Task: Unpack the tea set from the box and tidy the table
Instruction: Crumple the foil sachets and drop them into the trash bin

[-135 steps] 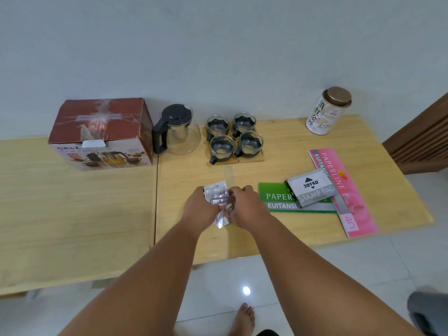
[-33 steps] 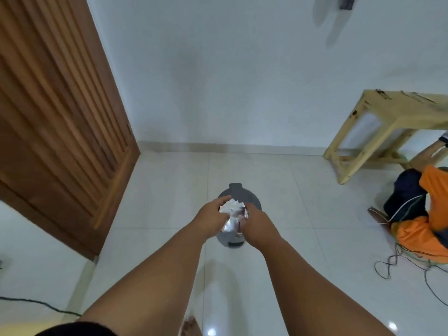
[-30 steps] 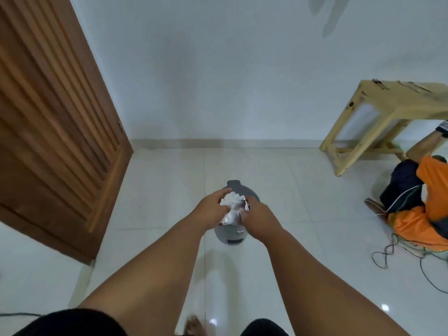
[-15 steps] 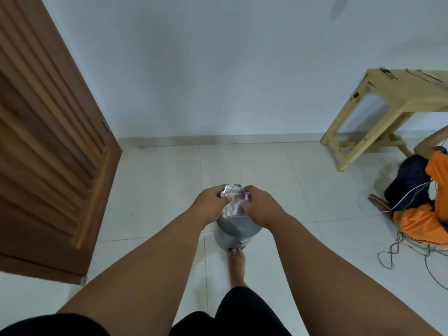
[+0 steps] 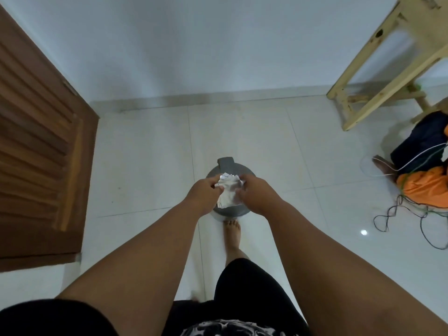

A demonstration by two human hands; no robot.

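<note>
Tiled floor [image 5: 278,146]: one bin [image 5: 226,167] (two hands, one wrapper [image 5: 229,190])

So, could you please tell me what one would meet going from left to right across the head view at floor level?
Brown slatted wooden door → grey lidded bin with crumpled silvery wrapper held above it → pale wooden table leg → orange and dark clothing pile.

Wrapper [image 5: 229,192] from table to bin [image 5: 228,212].
</note>
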